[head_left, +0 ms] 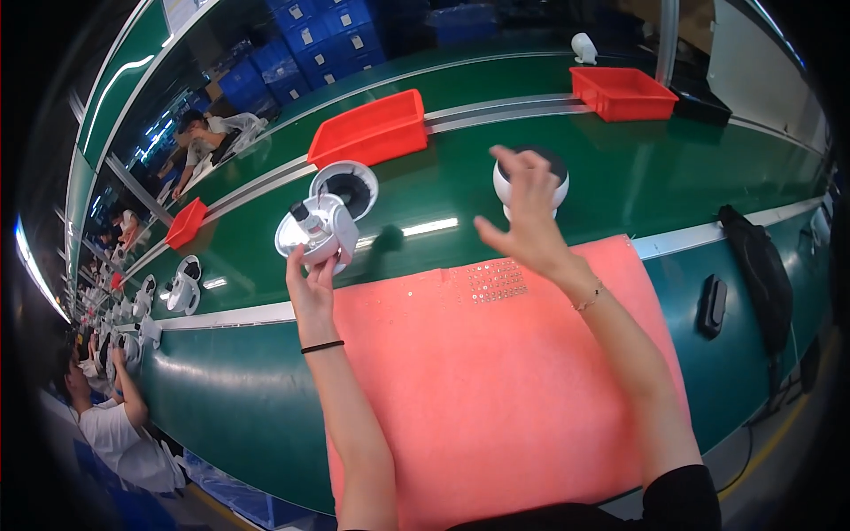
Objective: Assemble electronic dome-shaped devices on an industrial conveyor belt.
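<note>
My left hand [312, 296] is closed on a white plastic device housing [343, 232], raised at the edge of the green belt. A small black cylindrical part shows in its open side. Just behind it is a round white cover [367, 175] with a dark inside; a thin wire seems to run between the two. My right hand [534, 226] is in the air, thumb and fingers spread, holding nothing. Behind that hand a round white device [560, 196] with a black front stands on the belt, partly hidden by the fingers.
Rows of small metal screws [498, 281] lie on a pink mat [496, 398]. Red bins [372, 133] [624, 96] stand along the far rail. A black pouch [760, 283] and black case [712, 306] lie right. More white housings [183, 288] and co-workers are left.
</note>
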`<action>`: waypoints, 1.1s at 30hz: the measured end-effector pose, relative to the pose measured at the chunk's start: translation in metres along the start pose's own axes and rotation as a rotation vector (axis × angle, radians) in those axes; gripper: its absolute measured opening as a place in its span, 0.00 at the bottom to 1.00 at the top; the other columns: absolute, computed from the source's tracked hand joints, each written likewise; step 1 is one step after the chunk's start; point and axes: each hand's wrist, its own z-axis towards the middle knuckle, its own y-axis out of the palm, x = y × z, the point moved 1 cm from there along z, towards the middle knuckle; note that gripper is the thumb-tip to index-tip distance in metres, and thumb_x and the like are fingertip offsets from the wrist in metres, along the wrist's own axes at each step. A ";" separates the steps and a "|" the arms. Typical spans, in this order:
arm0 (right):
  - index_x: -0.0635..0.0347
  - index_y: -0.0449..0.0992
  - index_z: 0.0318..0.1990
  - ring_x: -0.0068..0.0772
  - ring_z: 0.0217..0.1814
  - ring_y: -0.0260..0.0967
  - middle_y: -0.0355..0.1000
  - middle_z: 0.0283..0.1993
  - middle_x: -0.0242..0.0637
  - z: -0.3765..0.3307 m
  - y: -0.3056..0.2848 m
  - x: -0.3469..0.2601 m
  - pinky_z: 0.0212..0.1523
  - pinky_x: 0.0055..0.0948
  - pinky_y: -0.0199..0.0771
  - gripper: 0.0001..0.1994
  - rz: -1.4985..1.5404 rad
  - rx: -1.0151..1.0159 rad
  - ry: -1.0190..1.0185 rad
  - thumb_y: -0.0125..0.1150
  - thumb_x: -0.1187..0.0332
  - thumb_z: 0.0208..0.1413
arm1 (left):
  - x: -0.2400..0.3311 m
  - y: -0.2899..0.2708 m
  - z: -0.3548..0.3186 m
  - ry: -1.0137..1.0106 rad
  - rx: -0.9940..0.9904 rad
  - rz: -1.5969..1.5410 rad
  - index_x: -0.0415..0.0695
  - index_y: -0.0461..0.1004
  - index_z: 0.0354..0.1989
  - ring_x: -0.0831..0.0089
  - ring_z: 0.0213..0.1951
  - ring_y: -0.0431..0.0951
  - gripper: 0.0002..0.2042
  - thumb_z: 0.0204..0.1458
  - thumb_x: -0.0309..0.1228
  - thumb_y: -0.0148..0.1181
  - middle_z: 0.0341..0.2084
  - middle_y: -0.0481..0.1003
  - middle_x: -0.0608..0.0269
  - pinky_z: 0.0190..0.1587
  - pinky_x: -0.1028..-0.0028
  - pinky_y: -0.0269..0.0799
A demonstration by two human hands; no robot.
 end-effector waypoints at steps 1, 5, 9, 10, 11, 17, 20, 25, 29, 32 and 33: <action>0.52 0.50 0.61 0.55 0.57 0.43 0.44 0.58 0.49 -0.001 0.003 -0.004 0.56 0.48 0.52 0.44 -0.001 -0.002 -0.004 0.70 0.67 0.34 | 0.005 0.006 -0.003 0.001 0.002 -0.004 0.33 0.53 0.54 0.52 0.55 0.61 0.30 0.47 0.36 0.58 0.51 0.57 0.47 0.53 0.61 0.69; 0.39 0.54 0.61 0.55 0.58 0.40 0.43 0.60 0.44 0.001 0.012 -0.018 0.56 0.49 0.57 0.44 -0.097 -0.143 -0.287 0.67 0.77 0.33 | 0.020 0.025 -0.018 -0.055 -0.041 0.025 0.31 0.55 0.51 0.54 0.49 0.69 0.29 0.48 0.40 0.57 0.46 0.63 0.46 0.47 0.68 0.75; 0.39 0.63 0.56 0.54 0.59 0.40 0.44 0.61 0.41 0.009 0.005 -0.011 0.58 0.47 0.58 0.38 -0.258 -0.003 -0.502 0.65 0.80 0.32 | 0.029 0.045 -0.037 -0.165 -0.144 0.133 0.34 0.59 0.51 0.60 0.36 0.77 0.26 0.49 0.41 0.54 0.38 0.71 0.48 0.36 0.69 0.79; 0.39 0.66 0.53 0.53 0.60 0.40 0.45 0.62 0.40 0.009 0.000 -0.008 0.58 0.46 0.58 0.36 -0.259 0.029 -0.529 0.64 0.81 0.31 | 0.028 0.050 -0.040 -0.163 -0.181 0.165 0.35 0.61 0.50 0.61 0.32 0.79 0.25 0.50 0.42 0.53 0.34 0.74 0.52 0.33 0.70 0.79; 0.43 0.73 0.44 0.51 0.60 0.43 0.54 0.59 0.37 0.008 -0.006 -0.006 0.56 0.44 0.61 0.27 -0.254 0.057 -0.540 0.64 0.80 0.31 | 0.028 0.052 -0.041 -0.162 -0.175 0.164 0.35 0.61 0.50 0.61 0.32 0.79 0.25 0.50 0.42 0.53 0.34 0.74 0.52 0.33 0.70 0.79; 0.53 0.76 0.30 0.51 0.54 0.56 0.71 0.47 0.35 -0.030 -0.060 0.007 0.51 0.42 0.66 0.11 -0.085 -0.092 -0.714 0.63 0.76 0.35 | 0.015 0.070 -0.049 -0.208 -0.287 0.242 0.37 0.68 0.46 0.70 0.36 0.78 0.20 0.53 0.42 0.50 0.38 0.75 0.56 0.34 0.71 0.77; 0.60 0.73 0.36 0.52 0.49 0.66 0.72 0.45 0.42 -0.047 -0.091 -0.025 0.49 0.44 0.69 0.11 0.342 -0.395 -0.588 0.61 0.76 0.41 | 0.005 0.051 -0.044 -0.302 -0.414 0.273 0.36 0.72 0.42 0.76 0.35 0.77 0.15 0.55 0.37 0.51 0.35 0.75 0.60 0.35 0.76 0.74; 0.68 0.64 0.49 0.42 0.42 0.72 0.71 0.42 0.44 -0.084 -0.133 -0.055 0.44 0.33 0.72 0.25 0.948 -0.937 0.097 0.66 0.68 0.44 | -0.009 0.079 -0.095 -0.489 -1.519 0.544 0.32 0.75 0.33 0.82 0.27 0.71 0.17 0.55 0.38 0.53 0.25 0.75 0.64 0.32 0.78 0.68; 0.65 0.60 0.53 0.23 0.35 0.71 0.72 0.35 0.39 -0.091 -0.126 -0.070 0.31 0.22 0.69 0.28 0.972 -1.206 0.364 0.66 0.67 0.47 | -0.063 0.110 -0.134 -0.732 -2.031 0.750 0.34 0.71 0.22 0.81 0.20 0.62 0.21 0.56 0.42 0.48 0.12 0.61 0.70 0.25 0.74 0.61; 0.64 0.60 0.53 0.17 0.31 0.68 0.72 0.32 0.36 -0.103 -0.126 -0.079 0.27 0.18 0.66 0.25 0.992 -1.284 0.622 0.64 0.69 0.49 | -0.059 0.093 -0.145 -0.521 -1.814 0.862 0.35 0.72 0.21 0.79 0.18 0.64 0.24 0.55 0.46 0.46 0.10 0.65 0.61 0.23 0.73 0.61; 0.64 0.60 0.53 0.17 0.31 0.68 0.72 0.32 0.36 -0.105 -0.127 -0.080 0.27 0.18 0.66 0.25 0.995 -1.299 0.630 0.64 0.69 0.49 | -0.048 0.085 -0.150 -0.531 -1.802 0.851 0.35 0.72 0.21 0.79 0.18 0.64 0.24 0.55 0.46 0.46 0.10 0.65 0.61 0.23 0.73 0.61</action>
